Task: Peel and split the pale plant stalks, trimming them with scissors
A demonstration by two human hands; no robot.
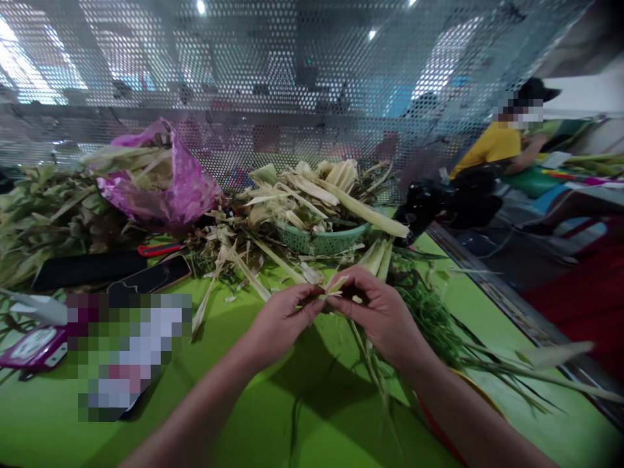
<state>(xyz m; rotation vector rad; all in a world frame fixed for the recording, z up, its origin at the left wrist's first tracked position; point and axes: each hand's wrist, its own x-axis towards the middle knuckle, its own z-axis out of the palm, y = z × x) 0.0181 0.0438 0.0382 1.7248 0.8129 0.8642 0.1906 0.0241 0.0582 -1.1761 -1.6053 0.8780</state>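
Observation:
My left hand (283, 320) and my right hand (383, 315) meet over the middle of the green table (229, 422). Between the fingertips of both is a small pale yellow husk piece (336, 286), its strips fanning out like petals. Thumb and fingers of each hand are pinched together on it. Long thin leaf strips (373, 367) trail down beneath my right hand; I cannot tell whether they join the held piece. Just beyond the hands stands a green basket (322, 240) heaped with dry husks (312, 188).
On the left lie a pink plastic bag (190, 182) of leaves, dark phones (151, 276), a red cutter (160, 249) and a purple device (36, 348). Green fronds (429, 318) lie right. A perforated metal screen (292, 78) stands behind. A person in yellow (492, 146) sits far right.

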